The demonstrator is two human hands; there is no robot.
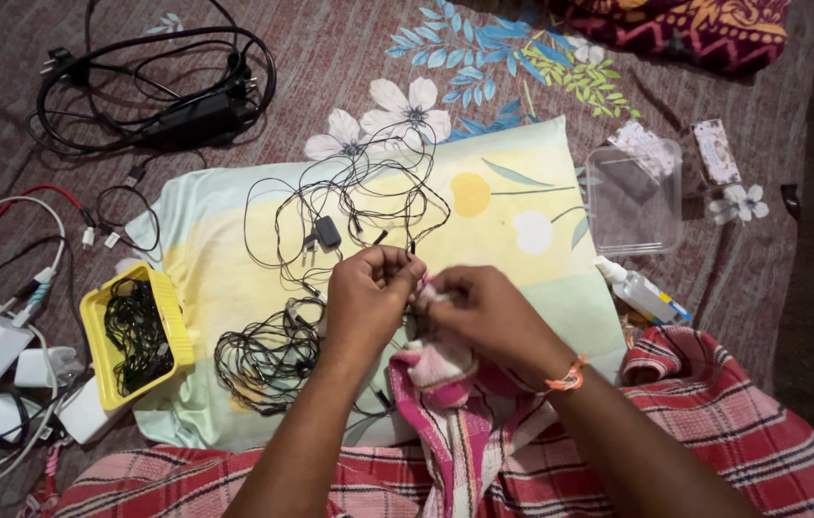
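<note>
black cable (359, 206) pinched between hands (426, 297)

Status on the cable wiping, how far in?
Looks early. Possibly done: a bundle of thin black wires sits in the yellow plastic tray. In hand: the left hand pinches a thin black cable while the right hand presses a pink and white cloth against it. Left: the loose tangle of black earphone wires and a coiled heap on the pale yellow pillow.

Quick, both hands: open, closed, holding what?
Left hand: closed on thin black cable.
Right hand: closed on pink-and-white cloth.
</note>
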